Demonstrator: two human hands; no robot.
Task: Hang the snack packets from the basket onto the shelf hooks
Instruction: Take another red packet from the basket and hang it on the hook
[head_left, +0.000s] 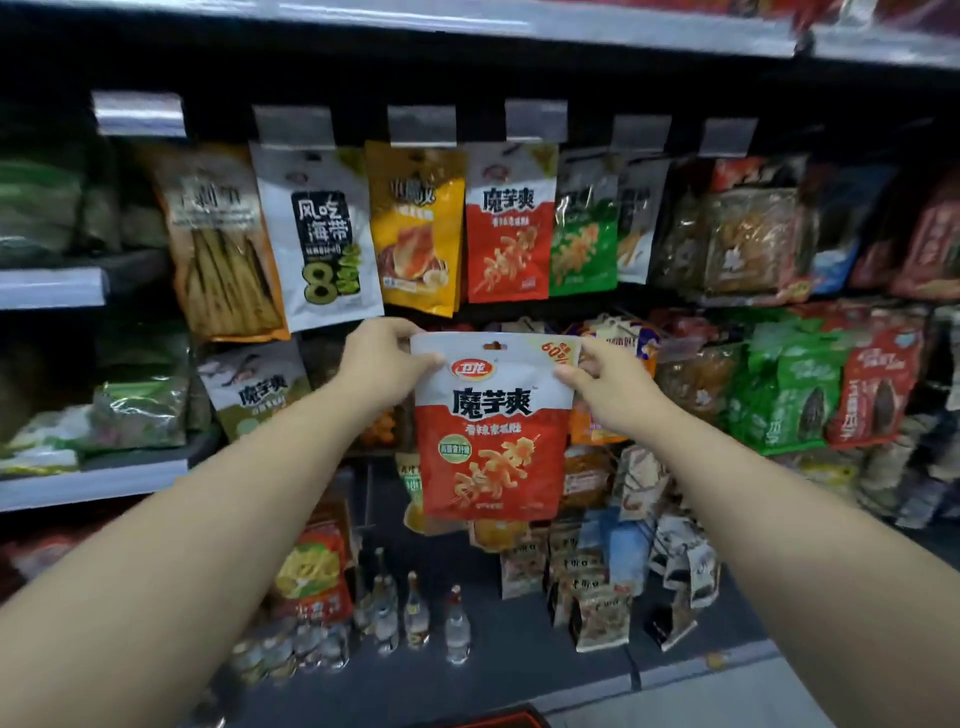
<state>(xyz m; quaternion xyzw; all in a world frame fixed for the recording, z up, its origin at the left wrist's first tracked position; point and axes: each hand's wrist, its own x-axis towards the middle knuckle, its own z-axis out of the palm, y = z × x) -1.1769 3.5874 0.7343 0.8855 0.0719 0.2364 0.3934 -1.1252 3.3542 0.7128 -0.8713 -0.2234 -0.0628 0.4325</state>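
Holding a red-and-white snack packet (492, 426) upright in front of a shop shelf, a person grips it by its two top corners. The left hand (387, 366) pinches the packet's upper left corner, thumb on the front. The right hand (610, 382) pinches the upper right corner in the same way. The packet's hang hole, at the middle of its top edge, sits free of any hook. The packet is raised below the upper row of hanging packets, just under a matching red packet (509, 241) on that row. To the left of that one hang a yellow packet (415, 234) and a white seaweed packet (319, 244); a green packet (584, 244) hangs to its right. Clear price-tag holders (535, 120) line the rail above. Small bottles (415, 616) stand on a lower shelf, near more hanging snacks. A red-edged object shows at the bottom edge, too cropped to identify.
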